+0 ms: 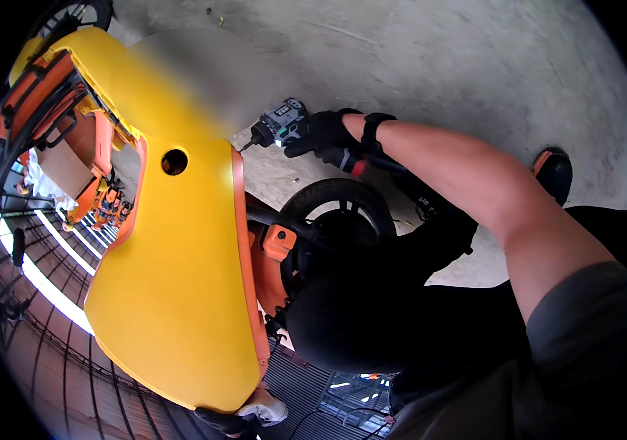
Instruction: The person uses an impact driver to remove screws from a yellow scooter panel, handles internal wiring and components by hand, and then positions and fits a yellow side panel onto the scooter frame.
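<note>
My right hand, in a black glove, is closed around a grey and black cordless driver. The driver's bit points down-left, its tip close to the orange-edged side of a large yellow body panel; whether it touches cannot be made out. A round hole shows in the panel's upper part, and a bright light spot falls near its right edge. At the panel's bottom edge is my left hand, in a black and grey glove. It grips that edge, with its fingers partly hidden.
A black-tyred wheel and an orange bracket are right of the panel. Another wheel stands at the upper left. Orange vehicles and a cardboard box sit beyond. My black-clad leg is close to the wheel.
</note>
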Demonstrator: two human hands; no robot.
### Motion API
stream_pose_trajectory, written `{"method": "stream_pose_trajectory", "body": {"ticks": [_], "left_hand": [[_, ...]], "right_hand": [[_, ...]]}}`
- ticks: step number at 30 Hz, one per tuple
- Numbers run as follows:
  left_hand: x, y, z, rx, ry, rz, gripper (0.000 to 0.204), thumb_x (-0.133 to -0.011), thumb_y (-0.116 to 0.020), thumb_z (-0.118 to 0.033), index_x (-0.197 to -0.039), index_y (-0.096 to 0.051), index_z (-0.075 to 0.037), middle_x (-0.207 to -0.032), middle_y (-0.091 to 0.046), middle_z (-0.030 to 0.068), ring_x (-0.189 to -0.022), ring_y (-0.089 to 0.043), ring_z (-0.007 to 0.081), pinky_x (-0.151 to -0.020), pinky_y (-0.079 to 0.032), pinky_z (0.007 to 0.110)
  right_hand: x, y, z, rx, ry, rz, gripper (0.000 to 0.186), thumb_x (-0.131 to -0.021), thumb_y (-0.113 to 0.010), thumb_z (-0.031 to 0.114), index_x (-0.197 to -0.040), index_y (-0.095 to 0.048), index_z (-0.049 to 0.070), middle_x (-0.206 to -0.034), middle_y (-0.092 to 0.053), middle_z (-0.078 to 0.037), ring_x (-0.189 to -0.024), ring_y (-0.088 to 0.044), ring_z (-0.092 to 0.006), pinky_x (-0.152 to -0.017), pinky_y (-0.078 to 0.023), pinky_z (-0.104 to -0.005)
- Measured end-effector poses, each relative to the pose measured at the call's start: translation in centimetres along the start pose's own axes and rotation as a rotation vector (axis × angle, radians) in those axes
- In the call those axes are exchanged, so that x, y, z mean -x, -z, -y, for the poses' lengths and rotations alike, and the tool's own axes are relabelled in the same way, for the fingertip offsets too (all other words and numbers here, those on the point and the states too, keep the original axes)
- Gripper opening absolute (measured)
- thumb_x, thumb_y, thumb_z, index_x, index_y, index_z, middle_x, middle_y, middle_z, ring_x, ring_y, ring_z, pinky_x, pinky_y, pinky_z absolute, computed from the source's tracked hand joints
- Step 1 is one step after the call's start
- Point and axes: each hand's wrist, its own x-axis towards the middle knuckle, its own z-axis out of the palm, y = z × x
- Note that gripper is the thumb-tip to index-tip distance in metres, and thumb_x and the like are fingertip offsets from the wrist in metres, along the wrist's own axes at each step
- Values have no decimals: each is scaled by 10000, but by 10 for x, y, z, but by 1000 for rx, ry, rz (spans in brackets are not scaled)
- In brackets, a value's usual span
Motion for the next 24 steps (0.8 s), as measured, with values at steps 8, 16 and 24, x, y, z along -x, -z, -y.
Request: {"method": "stream_pose_trajectory", "body": {"ticks": [8, 16, 24], "left_hand": [[5, -17, 3, 2, 6, 37, 564, -1014, -518, -344, -1413, -380, 30, -1369, -467, 256, -1231, -488, 379, -999, -447, 479], [17, -18, 7, 5, 21, 36, 569, -1013, -518, -349, -1415, -378, 29, -1367, -470, 251, -1227, -492, 372, -994, -451, 474], [17, -20, 6, 3, 26, 38, 575, -1013, -518, -355, -1417, -376, 28, -1365, -472, 246, -1223, -496, 366, -989, -454, 469]], "right_hand": [[2, 5, 8, 130, -70, 14, 686, -716, -707, 713, -848, -697, 40, -801, -683, -100, -756, -639, -244, -719, -490, -393], [-3, 4, 1, 108, 6, -40, 649, -721, -732, 652, -958, -711, 48, -907, -700, -129, -828, -642, -272, -774, -491, -413], [-15, 8, -6, 130, 14, -15, 597, -785, -695, 583, -1016, -696, 32, -917, -693, -129, -846, -638, -278, -786, -490, -417]]}}
